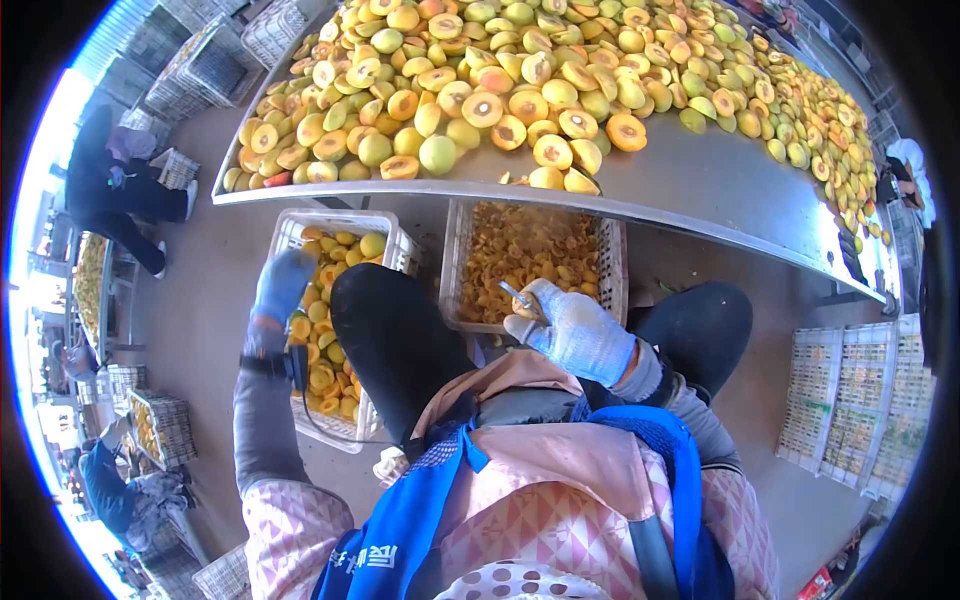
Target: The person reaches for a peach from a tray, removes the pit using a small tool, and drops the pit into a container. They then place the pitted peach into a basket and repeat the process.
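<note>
My left hand [284, 287], in a blue glove, is over the left rim of a white crate [370, 425] full of yellow peach halves [325, 375]. Its fingers are blurred. In a pale knitted glove, my right hand [578, 333] closes around a small pitting tool [514, 297] whose metal end points up and left. A yellow-brown bit shows beside the tool at my fingertips. Below that hand, between my knees, stands a second crate [452, 265] filled with brown-orange pits and scraps [530, 245].
A metal table [690, 190] piled with cut peach halves [480, 108] spans the front, its edge just beyond both crates. Stacked white crates [845, 405] stand at right. Other people [120, 185] work at left, near more crates [162, 430].
</note>
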`<state>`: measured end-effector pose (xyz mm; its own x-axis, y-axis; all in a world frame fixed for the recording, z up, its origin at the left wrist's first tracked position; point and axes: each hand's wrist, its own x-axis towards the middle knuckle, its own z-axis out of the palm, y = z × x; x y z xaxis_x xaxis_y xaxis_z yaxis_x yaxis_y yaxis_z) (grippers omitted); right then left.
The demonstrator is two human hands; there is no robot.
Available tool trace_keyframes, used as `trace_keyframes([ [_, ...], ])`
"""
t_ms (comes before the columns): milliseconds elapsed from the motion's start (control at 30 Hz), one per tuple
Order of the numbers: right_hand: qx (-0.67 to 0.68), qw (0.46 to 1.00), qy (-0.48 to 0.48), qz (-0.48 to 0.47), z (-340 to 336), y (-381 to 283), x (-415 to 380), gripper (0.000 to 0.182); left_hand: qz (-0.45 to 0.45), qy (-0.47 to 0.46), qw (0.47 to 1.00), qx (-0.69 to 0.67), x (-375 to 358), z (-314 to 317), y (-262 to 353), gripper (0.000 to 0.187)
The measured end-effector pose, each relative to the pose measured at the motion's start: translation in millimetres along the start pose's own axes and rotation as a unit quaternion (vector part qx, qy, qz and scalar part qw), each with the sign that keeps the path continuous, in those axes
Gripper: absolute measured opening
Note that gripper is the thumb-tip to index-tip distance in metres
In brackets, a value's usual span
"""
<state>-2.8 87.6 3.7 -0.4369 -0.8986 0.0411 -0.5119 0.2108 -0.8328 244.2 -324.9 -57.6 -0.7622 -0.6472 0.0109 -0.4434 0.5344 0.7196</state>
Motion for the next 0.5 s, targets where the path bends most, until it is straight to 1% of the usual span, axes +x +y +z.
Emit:
trace_keyframes([
  [33,0.001,1.0,0.0,-0.008,-6,-1,-1,0.034,0.045,0.013,0.985,0.167,29,-2,28,0.027],
  [100,0.0,1.0,-0.001,-0.021,-19,2,-2,0.04,0.016,0.037,0.979,0.198,61,9,117,0.032],
  [133,0.013,1.0,0.005,-0.021,-24,3,-1,0.041,-0.006,0.042,0.98,0.197,77,23,138,0.034],
  [167,0.016,1.0,0.007,-0.019,-29,3,1,0.041,-0.028,0.046,0.979,0.195,97,31,151,0.036],
  [200,0.018,1.0,0.009,-0.015,-35,2,3,0.04,-0.002,0.006,0.95,0.313,135,48,124,0.038],
  [233,0.021,1.0,0.012,-0.01,-39,3,5,0.04,-0.021,-0.022,0.927,0.374,148,63,121,0.039],
  [267,0.022,0.999,0.025,-0.022,-41,6,7,0.03,-0.037,-0.053,0.899,0.434,161,77,118,0.04],
  [300,0.015,1.0,0.02,-0.014,-44,8,8,0.031,-0.097,-0.069,0.89,0.44,155,97,158,0.041],
  [333,0.009,1.0,0.017,-0.006,-47,8,8,0.031,-0.157,-0.085,0.878,0.445,151,110,181,0.041],
  [433,0.003,1.0,0.022,0.002,-52,20,9,0.031,-0.149,-0.057,0.911,0.38,156,127,183,0.044],
  [467,0.005,1.0,0.026,0.001,-51,24,10,0.031,-0.161,-0.027,0.93,0.329,154,133,181,0.043],
  [500,0.005,1.0,0.029,0.002,-51,27,11,0.031,-0.083,0.026,0.945,0.316,152,135,172,0.042],
])
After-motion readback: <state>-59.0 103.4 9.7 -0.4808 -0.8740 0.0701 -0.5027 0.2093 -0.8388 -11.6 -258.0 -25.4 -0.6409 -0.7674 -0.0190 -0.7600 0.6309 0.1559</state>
